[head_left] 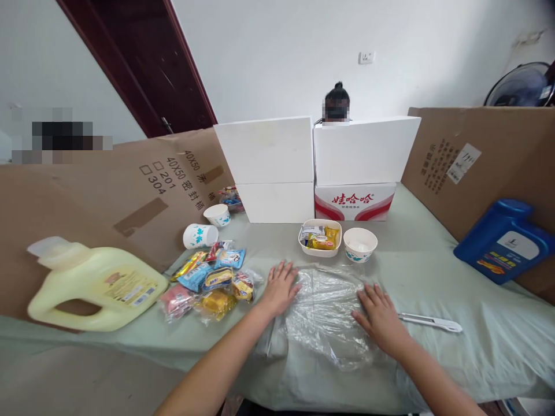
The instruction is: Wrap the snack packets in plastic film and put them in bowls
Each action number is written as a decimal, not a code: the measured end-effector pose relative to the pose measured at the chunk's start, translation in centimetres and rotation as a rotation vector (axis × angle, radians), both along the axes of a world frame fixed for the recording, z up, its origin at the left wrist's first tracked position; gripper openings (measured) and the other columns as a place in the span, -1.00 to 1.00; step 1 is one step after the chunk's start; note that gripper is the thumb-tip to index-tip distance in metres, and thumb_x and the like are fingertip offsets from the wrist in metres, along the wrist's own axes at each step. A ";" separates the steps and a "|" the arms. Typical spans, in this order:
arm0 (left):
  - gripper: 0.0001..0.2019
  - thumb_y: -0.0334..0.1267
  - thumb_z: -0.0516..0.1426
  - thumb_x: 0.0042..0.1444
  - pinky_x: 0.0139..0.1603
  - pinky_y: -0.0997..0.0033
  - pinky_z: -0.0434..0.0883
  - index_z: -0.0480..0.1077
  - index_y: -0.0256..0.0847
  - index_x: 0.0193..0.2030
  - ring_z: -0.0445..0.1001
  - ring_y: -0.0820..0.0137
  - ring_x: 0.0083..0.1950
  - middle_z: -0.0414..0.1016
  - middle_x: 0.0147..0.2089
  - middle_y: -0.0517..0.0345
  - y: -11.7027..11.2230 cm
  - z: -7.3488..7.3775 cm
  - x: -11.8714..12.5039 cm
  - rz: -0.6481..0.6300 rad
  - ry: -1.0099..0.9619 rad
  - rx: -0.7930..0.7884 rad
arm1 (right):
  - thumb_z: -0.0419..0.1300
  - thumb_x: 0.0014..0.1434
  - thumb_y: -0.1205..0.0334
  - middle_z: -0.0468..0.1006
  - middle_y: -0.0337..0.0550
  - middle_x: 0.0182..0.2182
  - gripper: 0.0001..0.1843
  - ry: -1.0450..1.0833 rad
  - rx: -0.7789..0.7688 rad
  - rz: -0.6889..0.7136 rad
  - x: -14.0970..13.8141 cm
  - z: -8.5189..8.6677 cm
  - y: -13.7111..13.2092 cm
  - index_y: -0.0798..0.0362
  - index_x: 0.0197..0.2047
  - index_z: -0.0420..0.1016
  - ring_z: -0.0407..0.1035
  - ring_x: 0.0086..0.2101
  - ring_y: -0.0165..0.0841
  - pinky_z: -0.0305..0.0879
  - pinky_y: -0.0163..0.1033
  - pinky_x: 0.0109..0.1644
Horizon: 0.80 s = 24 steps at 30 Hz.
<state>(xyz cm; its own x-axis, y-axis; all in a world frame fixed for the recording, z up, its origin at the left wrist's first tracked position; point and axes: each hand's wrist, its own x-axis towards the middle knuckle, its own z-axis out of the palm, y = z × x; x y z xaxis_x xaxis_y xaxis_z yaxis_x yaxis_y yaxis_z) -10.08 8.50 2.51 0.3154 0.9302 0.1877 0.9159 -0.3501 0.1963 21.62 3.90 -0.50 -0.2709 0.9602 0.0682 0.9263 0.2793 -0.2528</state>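
Note:
A clear plastic bag (pixel 325 312) lies spread on the cloth in front of me. My left hand (pixel 281 288) rests on its left edge, fingers stretched out and holding nothing. On the right edge lies my right hand (pixel 378 315), palm down with its fingers apart. Just beyond the bag stand a white tray (pixel 302 245) with wrapped snacks (pixel 323 238) in it and a paper bowl (pixel 361 245). Several packaged snacks (pixel 217 283) are piled left of my left hand. To the right of my right hand lies a white-handled tool, perhaps tongs (pixel 431 322).
A yellow jug (pixel 130 283) lies at the left, and a blue bottle (pixel 503 242) leans at the right. Two paper cups (pixel 200 236) sit behind the snack pile. White boxes (pixel 275 150) and cardboard panels (pixel 468 167) wall the table. People are partly visible beyond them.

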 end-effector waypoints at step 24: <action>-0.87 -0.26 0.11 0.11 -0.21 0.40 0.40 0.22 -0.16 -0.23 0.46 0.40 -0.29 0.43 -0.33 0.22 -9.0 -1.0 1.5 0.030 -0.936 -0.357 | 0.34 -0.05 0.00 0.06 -0.01 0.35 -0.25 0.396 -0.445 0.399 0.6 5.4 -7.9 -0.03 0.20 0.29 0.01 0.28 -0.09 0.06 -0.01 0.29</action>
